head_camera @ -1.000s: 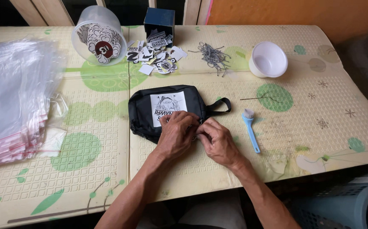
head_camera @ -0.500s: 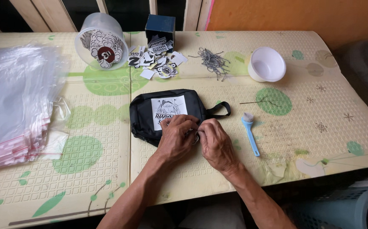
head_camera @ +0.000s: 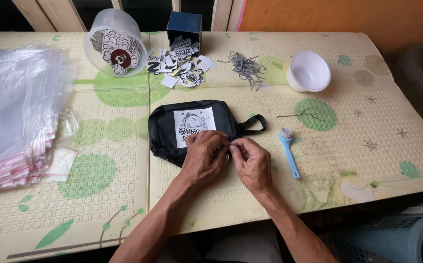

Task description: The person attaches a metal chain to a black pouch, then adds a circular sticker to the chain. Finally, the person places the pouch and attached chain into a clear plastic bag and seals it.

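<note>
On the mat, both hands, left (head_camera: 204,156), right (head_camera: 251,160), still pinching the black pouch's (head_camera: 172,126) edge, unmoved since before

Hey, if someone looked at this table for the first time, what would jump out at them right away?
First, the black pouch with a white label at the table's middle, with the left hand and right hand meeting at its near edge. Next, the thick stack of clear bags at far left. Along the back sit a tipped clear tub, scattered stickers and a white bowl.
</note>
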